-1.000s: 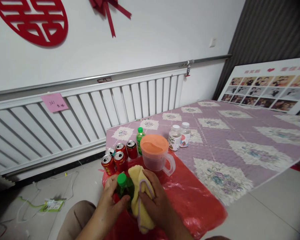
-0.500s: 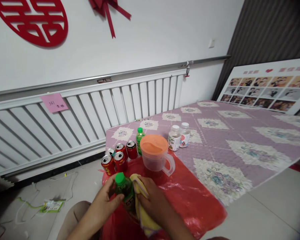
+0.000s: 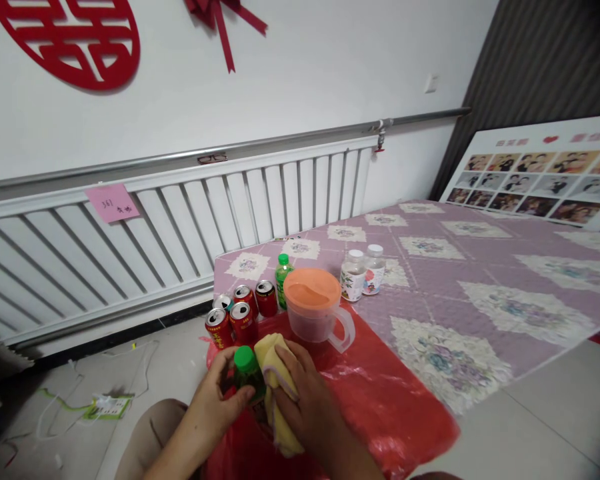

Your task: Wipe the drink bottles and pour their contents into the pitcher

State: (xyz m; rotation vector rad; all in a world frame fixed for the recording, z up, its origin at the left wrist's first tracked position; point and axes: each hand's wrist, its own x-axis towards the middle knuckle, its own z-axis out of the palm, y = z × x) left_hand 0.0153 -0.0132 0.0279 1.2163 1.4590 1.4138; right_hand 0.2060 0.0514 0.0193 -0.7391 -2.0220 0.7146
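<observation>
My right hand (image 3: 307, 400) now holds the yellow cloth (image 3: 271, 362) farther up the bottle (image 3: 251, 381), covering more of its right side.

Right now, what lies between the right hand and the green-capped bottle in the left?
In the head view, the yellow cloth lies between the right hand and the bottle.

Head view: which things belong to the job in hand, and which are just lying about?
In the job:
green-capped bottle, in the left hand
yellow cloth, in the right hand

Probably lying about:
cans
other green-capped bottle
orange-lidded jug
white-capped bottles
power strip
</observation>
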